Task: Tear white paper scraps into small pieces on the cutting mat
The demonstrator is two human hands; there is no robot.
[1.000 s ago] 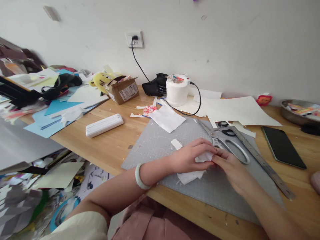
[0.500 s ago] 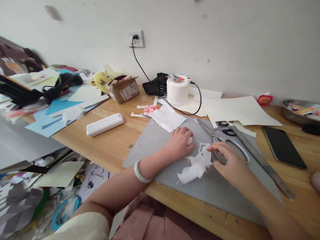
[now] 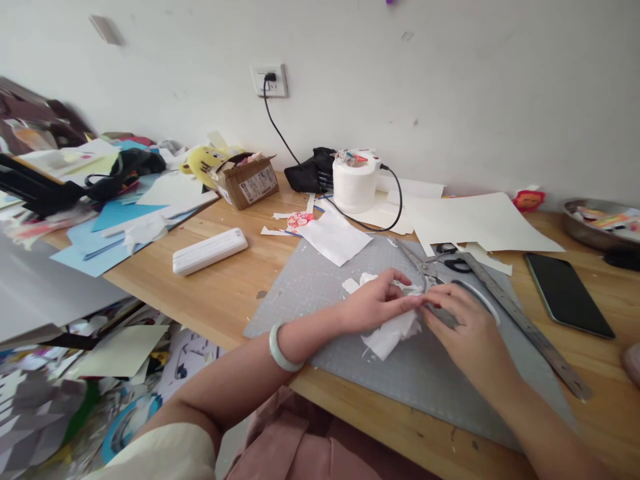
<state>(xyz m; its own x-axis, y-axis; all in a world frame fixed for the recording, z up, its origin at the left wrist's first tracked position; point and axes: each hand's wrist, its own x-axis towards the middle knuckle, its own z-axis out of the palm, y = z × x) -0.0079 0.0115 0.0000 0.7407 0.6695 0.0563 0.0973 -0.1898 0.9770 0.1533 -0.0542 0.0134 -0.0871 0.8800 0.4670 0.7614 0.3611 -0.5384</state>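
Observation:
Torn white tissue paper [image 3: 393, 337] lies crumpled on the grey cutting mat [image 3: 310, 287], beneath and between my hands. My left hand [image 3: 377, 300], with a pale bangle on its wrist, reaches over the tissue. Its thumb stretches out to the right, apart from the bent index finger. The fingertips of my right hand [image 3: 457, 317] are drawn together against the left thumb tip; whatever they pinch is hidden. A smaller white scrap [image 3: 351, 286] rests just left of my left hand. Partly behind my right hand lie large scissors [image 3: 424, 267].
A steel ruler [image 3: 530, 327] lies right of the scissors, with a phone [image 3: 569, 293] beyond. Behind the mat are white paper [image 3: 335, 233], a tissue roll [image 3: 355, 187] and a black cable [image 3: 401, 200]. Left stand a white case [image 3: 210, 251] and a cardboard box [image 3: 247, 181].
My left hand has lifted off a white scrap and moved right to meet my right hand. My right hand's fingertips have closed together. The tissue has shifted slightly.

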